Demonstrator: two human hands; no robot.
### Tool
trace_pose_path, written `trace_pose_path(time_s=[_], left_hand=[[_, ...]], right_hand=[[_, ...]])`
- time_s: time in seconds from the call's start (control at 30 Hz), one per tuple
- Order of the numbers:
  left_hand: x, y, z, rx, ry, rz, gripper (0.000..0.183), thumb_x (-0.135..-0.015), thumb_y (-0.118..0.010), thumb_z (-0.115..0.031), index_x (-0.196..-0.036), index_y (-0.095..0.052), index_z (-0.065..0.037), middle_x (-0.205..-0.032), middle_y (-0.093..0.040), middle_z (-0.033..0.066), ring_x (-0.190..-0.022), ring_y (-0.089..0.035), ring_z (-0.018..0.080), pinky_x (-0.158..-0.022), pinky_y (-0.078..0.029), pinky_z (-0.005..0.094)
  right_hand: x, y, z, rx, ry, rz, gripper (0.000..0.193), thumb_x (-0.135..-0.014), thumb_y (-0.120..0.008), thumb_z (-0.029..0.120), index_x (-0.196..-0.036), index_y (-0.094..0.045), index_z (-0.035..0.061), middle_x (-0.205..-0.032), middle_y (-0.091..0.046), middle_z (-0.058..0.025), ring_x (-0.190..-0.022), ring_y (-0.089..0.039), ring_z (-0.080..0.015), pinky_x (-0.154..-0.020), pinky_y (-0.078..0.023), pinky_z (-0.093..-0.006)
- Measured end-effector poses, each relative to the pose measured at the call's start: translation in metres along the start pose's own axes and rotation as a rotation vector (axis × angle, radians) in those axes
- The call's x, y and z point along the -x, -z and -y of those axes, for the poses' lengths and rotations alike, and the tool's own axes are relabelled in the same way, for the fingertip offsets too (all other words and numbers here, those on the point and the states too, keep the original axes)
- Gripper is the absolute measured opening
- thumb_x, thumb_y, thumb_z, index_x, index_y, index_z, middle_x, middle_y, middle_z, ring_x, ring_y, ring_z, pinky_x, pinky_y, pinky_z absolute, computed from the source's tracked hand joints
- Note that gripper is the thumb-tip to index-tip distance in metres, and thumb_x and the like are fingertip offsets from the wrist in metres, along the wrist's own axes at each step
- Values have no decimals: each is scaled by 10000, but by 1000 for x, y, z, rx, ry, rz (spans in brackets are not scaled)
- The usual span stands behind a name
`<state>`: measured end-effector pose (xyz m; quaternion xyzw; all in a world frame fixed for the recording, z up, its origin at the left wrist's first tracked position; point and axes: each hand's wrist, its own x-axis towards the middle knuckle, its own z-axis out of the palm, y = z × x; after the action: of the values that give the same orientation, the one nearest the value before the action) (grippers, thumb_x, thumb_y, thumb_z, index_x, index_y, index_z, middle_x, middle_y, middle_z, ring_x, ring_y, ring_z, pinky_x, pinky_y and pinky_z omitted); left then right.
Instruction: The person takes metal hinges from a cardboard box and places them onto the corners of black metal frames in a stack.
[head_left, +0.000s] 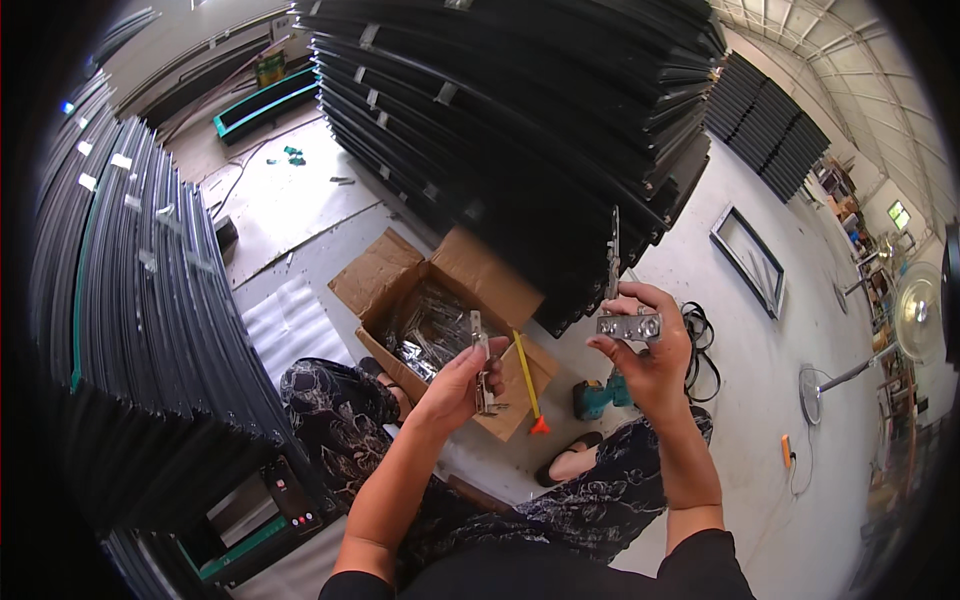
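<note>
My right hand (662, 362) is closed on an L-shaped metal bracket (630, 327). Fingers and thumb pinch its short leg, which has round holes or studs, while the slim leg points up. In my left hand (458, 388) is another slim metal bracket (477, 326), upright and partly covered by the fingers. The left hand hovers over the near right side of an open cardboard box (375, 273). Inside the box lie shiny metal parts in clear plastic (430, 325). Below the right hand, a teal cordless drill (597, 398) rests on the floor.
Tall stacks of black frames stand ahead (500, 110) and at the left (150, 280). A yellow strip with an orange end (529, 385) lies by the box. Black cable (708, 350) coils at the right, near a single frame (748, 262) and a fan (812, 392).
</note>
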<state>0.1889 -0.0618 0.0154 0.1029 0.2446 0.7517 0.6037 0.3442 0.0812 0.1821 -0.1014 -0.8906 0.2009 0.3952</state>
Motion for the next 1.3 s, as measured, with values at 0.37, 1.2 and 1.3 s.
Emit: trace_pose_path(time_s=[0.37,1.2,1.3], left_hand=[[9,32,5,83,10,-182,425,-940,-447,-372,-1180,-479,-22,-811,-501,13,-656,-444,117,-588,-408,243],[1,43,-12,236,-311,-605,330,-941,-411,-380,-973,-524,-72,-731,-552,17,-579,-503,106,-493,-425,265],[-9,52,7,78,-392,-584,305,-956,-389,-345,-975,-533,-77,-766,-561,25,-618,-523,111,-539,-442,258]], right_hand=[[29,-75,-46,-898,-859,190,245,-829,-638,91,-1040,-560,-6,-932,-633,-87,-825,-635,-159,-723,-540,-276],[-62,-312,-13,-1075,-725,432,232,-827,-624,148,-993,-599,-12,-893,-619,-73,-779,-590,-131,-672,-501,-261],[-1,-279,-33,-799,-494,378,241,-819,-619,148,-966,-616,-42,-852,-643,-82,-777,-595,-130,-692,-479,-261]])
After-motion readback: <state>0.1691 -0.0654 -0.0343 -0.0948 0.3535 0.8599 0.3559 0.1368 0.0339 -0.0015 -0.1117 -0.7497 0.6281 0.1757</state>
